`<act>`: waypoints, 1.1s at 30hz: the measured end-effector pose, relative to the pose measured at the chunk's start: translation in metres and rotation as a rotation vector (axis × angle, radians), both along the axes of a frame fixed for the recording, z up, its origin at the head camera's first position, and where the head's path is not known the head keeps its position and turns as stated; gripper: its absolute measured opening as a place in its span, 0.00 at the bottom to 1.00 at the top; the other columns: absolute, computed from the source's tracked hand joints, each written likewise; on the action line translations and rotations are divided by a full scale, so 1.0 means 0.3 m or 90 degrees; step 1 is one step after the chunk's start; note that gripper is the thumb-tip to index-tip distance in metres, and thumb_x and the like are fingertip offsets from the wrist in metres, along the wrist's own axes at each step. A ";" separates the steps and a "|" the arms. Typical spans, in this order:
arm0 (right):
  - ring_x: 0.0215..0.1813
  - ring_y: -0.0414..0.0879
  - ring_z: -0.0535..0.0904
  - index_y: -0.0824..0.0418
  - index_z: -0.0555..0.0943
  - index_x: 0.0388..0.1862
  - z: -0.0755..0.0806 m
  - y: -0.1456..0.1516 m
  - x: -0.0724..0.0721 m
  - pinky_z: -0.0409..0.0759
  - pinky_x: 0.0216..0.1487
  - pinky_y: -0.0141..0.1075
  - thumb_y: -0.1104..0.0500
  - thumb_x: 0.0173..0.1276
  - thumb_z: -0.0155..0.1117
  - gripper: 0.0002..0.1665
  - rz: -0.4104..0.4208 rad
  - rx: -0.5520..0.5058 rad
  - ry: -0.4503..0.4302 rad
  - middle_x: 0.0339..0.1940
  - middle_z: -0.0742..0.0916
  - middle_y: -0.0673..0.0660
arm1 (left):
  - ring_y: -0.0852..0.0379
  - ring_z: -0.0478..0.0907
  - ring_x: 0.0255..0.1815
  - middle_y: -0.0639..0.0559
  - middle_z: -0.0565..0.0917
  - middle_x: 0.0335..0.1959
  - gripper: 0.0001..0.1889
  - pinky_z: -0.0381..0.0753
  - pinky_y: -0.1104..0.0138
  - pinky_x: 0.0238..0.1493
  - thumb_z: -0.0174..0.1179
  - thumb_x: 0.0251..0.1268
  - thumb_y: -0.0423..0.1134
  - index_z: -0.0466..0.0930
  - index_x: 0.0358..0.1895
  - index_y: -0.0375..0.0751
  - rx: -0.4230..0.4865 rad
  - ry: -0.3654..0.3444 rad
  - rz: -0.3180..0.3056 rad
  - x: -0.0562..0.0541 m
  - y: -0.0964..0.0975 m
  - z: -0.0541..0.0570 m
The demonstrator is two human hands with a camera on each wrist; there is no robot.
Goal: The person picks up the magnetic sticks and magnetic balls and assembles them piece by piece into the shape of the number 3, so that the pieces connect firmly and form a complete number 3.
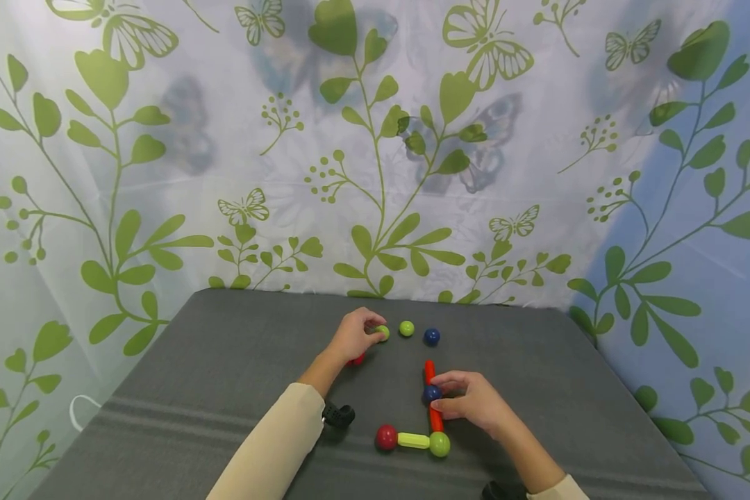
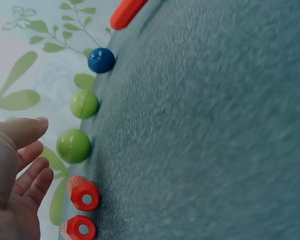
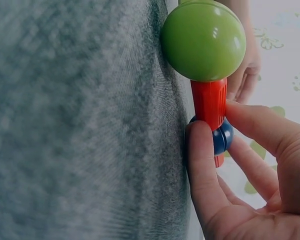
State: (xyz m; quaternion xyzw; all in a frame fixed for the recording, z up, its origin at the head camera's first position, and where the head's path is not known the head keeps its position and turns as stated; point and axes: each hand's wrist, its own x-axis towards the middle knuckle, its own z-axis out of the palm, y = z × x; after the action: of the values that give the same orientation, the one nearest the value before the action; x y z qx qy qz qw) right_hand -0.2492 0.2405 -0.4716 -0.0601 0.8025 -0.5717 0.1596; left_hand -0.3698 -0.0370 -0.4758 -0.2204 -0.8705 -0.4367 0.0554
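Blue ball (image 1: 432, 393) pinched by right hand (image 1: 471, 403) against red rod (image 1: 434, 394), mid-surface. Left hand (image 1: 352, 335) spread, fingertips near green ball (image 1: 382, 332) by far edge. Probably light, hard, slick; grip across ball's sides.

No readable text, label, brand, number or sign on anything in view
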 end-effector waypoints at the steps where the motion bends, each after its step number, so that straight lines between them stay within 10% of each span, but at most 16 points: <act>1: 0.43 0.51 0.89 0.69 0.81 0.60 0.000 0.000 0.000 0.89 0.45 0.45 0.65 0.59 0.79 0.30 -0.001 0.001 -0.001 0.57 0.82 0.70 | 0.43 0.82 0.52 0.42 0.84 0.49 0.13 0.82 0.52 0.55 0.70 0.66 0.35 0.87 0.52 0.38 -0.010 -0.004 -0.001 -0.007 0.001 -0.002; 16: 0.45 0.51 0.88 0.69 0.79 0.63 -0.006 -0.004 -0.009 0.89 0.45 0.46 0.66 0.59 0.78 0.32 -0.006 -0.005 -0.001 0.58 0.82 0.69 | 0.47 0.82 0.56 0.45 0.86 0.53 0.17 0.81 0.53 0.59 0.70 0.65 0.33 0.86 0.56 0.42 -0.076 -0.100 0.003 -0.055 0.022 -0.014; 33: 0.47 0.50 0.88 0.69 0.78 0.66 -0.002 -0.001 -0.010 0.89 0.47 0.46 0.66 0.59 0.78 0.35 0.003 -0.006 0.001 0.59 0.82 0.70 | 0.51 0.85 0.51 0.48 0.89 0.47 0.16 0.84 0.58 0.51 0.73 0.62 0.35 0.86 0.53 0.43 -0.072 -0.099 -0.001 -0.035 0.047 -0.002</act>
State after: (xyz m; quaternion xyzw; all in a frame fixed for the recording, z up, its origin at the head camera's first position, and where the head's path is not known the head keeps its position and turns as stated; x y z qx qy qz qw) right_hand -0.2522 0.2402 -0.4721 -0.0632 0.7996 -0.5754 0.1598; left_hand -0.3803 -0.0230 -0.4765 -0.1895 -0.8952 -0.4025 -0.0250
